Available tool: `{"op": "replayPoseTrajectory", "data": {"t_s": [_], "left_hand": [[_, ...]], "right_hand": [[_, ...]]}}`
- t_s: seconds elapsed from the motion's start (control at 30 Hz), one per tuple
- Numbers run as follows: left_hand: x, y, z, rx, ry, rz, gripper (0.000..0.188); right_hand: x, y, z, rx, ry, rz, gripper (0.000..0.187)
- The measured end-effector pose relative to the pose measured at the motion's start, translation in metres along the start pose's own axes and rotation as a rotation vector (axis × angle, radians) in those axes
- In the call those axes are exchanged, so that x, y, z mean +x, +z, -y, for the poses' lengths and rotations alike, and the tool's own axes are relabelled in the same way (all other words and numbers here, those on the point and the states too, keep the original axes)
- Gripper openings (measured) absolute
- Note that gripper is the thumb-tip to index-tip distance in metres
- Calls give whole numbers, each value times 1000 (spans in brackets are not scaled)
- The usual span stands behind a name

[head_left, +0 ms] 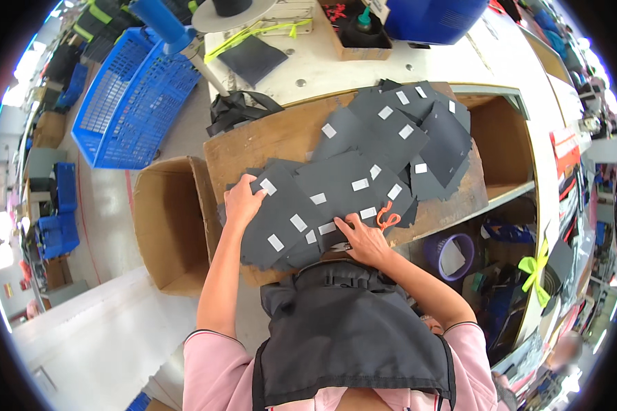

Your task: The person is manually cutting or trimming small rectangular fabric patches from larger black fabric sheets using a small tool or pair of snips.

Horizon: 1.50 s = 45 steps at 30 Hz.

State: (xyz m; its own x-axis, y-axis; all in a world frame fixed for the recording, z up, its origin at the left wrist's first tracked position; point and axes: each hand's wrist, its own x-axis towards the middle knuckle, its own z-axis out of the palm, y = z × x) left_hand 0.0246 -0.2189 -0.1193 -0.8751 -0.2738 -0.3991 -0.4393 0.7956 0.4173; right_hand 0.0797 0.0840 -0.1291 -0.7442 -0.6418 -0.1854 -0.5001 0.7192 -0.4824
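Flat black panels, each with small white rectangular patches, overlap in a spread pile on a brown wooden board. At the pile's left side, my left hand grips the edge of a black panel, its thumb beside a white patch. My right hand is at the near edge, fingers bent and closed on a panel beside another white patch. Parts of its fingers are hidden. Just beyond that hand lie orange-handled scissors, their blades out of sight.
An open cardboard box stands left of the board. Behind it is a blue plastic basket. Beyond the board, a white table bears a small box with a green-tipped bottle. A purple bin sits low at right.
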Motion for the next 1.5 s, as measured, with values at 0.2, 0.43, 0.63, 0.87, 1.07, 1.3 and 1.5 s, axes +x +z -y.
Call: {"op": "replayPoseTrajectory", "data": {"t_s": [0.2, 0.43, 0.63, 0.87, 1.07, 1.3, 1.5], "left_hand": [[-6, 13, -4, -66, 196, -146, 49], [-58, 23, -33, -682, 253, -284, 22], [-96, 21, -109, -1549, -77, 824, 66], [-86, 7, -140, -819, 339, 670, 26], [-96, -51, -182, -161, 682, 788, 28], [-106, -41, -168, -581, 623, 915, 33], [-115, -43, -177, -596, 554, 896, 33]], "right_hand": [[3, 20, -9, -95, -194, -271, 29], [-20, -45, -7, 56, 139, -771, 30], [-55, -67, 43, -135, -114, -497, 29], [-57, -95, 50, 395, -25, -729, 44], [-34, -165, 29, 145, 51, -464, 18], [-61, -140, 59, 486, 223, -860, 20], [-81, -133, 48, 151, 83, -727, 33]]}}
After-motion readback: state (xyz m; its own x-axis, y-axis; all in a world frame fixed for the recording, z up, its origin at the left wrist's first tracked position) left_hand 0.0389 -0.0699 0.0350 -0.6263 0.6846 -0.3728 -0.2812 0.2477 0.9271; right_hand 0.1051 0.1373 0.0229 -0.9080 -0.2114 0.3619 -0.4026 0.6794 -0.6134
